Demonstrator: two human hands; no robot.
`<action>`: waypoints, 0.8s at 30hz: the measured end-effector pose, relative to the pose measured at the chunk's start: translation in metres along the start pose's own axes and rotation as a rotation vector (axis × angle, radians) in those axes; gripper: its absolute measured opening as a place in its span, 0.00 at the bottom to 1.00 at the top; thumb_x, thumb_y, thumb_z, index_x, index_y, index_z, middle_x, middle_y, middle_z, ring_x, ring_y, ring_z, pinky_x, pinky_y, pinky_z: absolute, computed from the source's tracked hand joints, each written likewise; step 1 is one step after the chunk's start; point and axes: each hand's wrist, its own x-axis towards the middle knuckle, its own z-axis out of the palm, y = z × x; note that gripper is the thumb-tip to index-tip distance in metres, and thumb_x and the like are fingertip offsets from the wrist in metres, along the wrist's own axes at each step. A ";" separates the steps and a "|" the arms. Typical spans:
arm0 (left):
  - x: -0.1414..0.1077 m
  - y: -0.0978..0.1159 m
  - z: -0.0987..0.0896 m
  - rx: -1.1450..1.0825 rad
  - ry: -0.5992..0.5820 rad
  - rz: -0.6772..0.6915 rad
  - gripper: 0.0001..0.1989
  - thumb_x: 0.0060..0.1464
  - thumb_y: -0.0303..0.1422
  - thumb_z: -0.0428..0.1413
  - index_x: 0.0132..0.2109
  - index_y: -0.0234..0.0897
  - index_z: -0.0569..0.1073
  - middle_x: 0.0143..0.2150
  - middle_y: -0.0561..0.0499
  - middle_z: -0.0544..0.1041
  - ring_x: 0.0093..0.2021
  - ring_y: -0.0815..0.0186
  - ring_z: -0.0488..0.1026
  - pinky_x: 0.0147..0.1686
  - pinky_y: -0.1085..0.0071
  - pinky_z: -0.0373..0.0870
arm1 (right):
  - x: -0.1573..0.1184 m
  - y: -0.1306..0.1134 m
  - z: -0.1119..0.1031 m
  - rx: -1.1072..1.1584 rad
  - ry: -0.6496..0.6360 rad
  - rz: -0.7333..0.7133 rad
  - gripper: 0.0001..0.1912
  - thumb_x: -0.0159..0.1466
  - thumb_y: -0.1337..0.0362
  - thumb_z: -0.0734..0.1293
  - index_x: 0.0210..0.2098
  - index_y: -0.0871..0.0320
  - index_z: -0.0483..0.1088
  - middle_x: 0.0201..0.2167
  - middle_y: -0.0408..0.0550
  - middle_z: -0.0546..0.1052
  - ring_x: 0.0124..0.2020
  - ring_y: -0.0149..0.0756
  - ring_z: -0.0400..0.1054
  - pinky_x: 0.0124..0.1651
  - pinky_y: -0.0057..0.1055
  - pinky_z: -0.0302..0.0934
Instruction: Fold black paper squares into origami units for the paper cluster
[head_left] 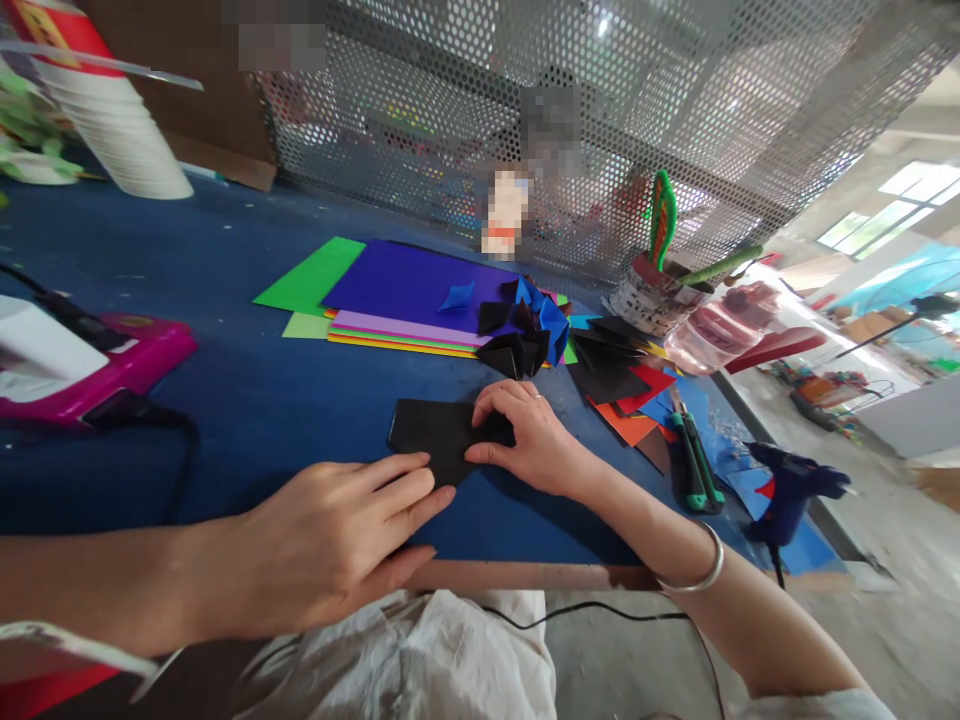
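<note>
A folded piece of black paper [429,428] lies on the blue tabletop near the front edge. My left hand [352,530] comes in from the left with its fingers stretched out, the fingertips resting on the paper's lower edge. From the right, my right hand [529,440] curls its thumb and fingers around the paper's right end, which they partly hide. Just beyond my right hand sit small folded black paper pieces [517,350] and blue folded pieces [551,325].
Behind lie stacked coloured sheets, a purple sheet [405,285] on top. To the right are a green utility knife [696,460], a dark blue glue gun [795,490], a clear bottle [724,330] and loose paper. A magenta device [142,355] and paper cups [124,130] stand left; perforated metal mesh [420,130] rises behind.
</note>
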 end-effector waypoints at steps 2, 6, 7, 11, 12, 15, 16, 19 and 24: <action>0.000 0.000 -0.001 -0.004 -0.005 -0.009 0.19 0.78 0.33 0.48 0.60 0.33 0.82 0.48 0.43 0.87 0.53 0.54 0.84 0.44 0.66 0.83 | 0.000 0.002 -0.001 0.002 -0.007 -0.019 0.15 0.65 0.63 0.84 0.44 0.54 0.76 0.54 0.51 0.80 0.58 0.50 0.72 0.65 0.51 0.63; -0.001 0.000 -0.002 0.002 -0.028 -0.002 0.19 0.77 0.33 0.49 0.60 0.33 0.82 0.49 0.42 0.88 0.53 0.54 0.85 0.46 0.66 0.84 | -0.003 0.001 0.001 -0.020 0.075 -0.066 0.13 0.63 0.66 0.84 0.44 0.55 0.80 0.49 0.50 0.81 0.54 0.48 0.73 0.61 0.49 0.67; -0.002 0.000 -0.002 0.001 -0.028 -0.005 0.19 0.77 0.33 0.49 0.61 0.33 0.82 0.50 0.42 0.88 0.53 0.54 0.85 0.46 0.66 0.84 | -0.005 0.001 0.003 -0.019 0.098 -0.117 0.10 0.65 0.68 0.83 0.43 0.54 0.82 0.46 0.49 0.81 0.52 0.46 0.74 0.59 0.47 0.68; -0.006 -0.002 -0.003 -0.034 -0.003 -0.024 0.19 0.77 0.33 0.49 0.62 0.34 0.82 0.54 0.40 0.88 0.54 0.54 0.86 0.49 0.63 0.86 | -0.009 0.004 0.010 0.078 0.045 -0.417 0.17 0.70 0.80 0.69 0.43 0.53 0.85 0.43 0.48 0.81 0.46 0.37 0.77 0.53 0.35 0.73; -0.006 -0.004 -0.003 -0.047 -0.006 -0.020 0.19 0.77 0.33 0.50 0.62 0.34 0.81 0.55 0.40 0.88 0.54 0.54 0.87 0.50 0.63 0.86 | -0.010 0.005 0.011 0.106 0.021 -0.462 0.21 0.69 0.82 0.66 0.44 0.53 0.86 0.44 0.48 0.81 0.46 0.36 0.78 0.52 0.33 0.73; -0.002 -0.011 -0.005 -0.084 -0.009 -0.038 0.17 0.77 0.30 0.51 0.64 0.34 0.79 0.54 0.41 0.88 0.51 0.57 0.88 0.46 0.66 0.85 | -0.009 0.008 0.012 0.150 0.008 -0.535 0.24 0.66 0.83 0.63 0.45 0.55 0.87 0.45 0.49 0.82 0.47 0.35 0.79 0.51 0.31 0.75; 0.001 -0.014 -0.004 -0.106 -0.001 -0.067 0.17 0.77 0.28 0.50 0.64 0.34 0.79 0.52 0.43 0.89 0.47 0.59 0.88 0.43 0.69 0.84 | -0.008 0.008 0.011 0.158 0.013 -0.557 0.24 0.66 0.83 0.63 0.44 0.56 0.87 0.44 0.50 0.83 0.46 0.35 0.80 0.50 0.31 0.76; 0.010 -0.024 -0.001 -0.201 -0.001 -0.184 0.16 0.77 0.28 0.51 0.63 0.36 0.78 0.48 0.47 0.86 0.41 0.63 0.86 0.40 0.71 0.81 | -0.007 0.009 0.011 0.176 0.032 -0.603 0.22 0.67 0.82 0.62 0.42 0.58 0.87 0.43 0.51 0.83 0.45 0.36 0.81 0.50 0.32 0.77; 0.021 -0.035 0.007 -0.360 -0.073 -0.292 0.09 0.74 0.30 0.57 0.56 0.39 0.81 0.51 0.48 0.83 0.49 0.60 0.83 0.51 0.67 0.78 | -0.007 0.010 0.010 0.168 0.047 -0.617 0.22 0.67 0.82 0.64 0.42 0.57 0.87 0.43 0.50 0.84 0.45 0.35 0.82 0.51 0.32 0.77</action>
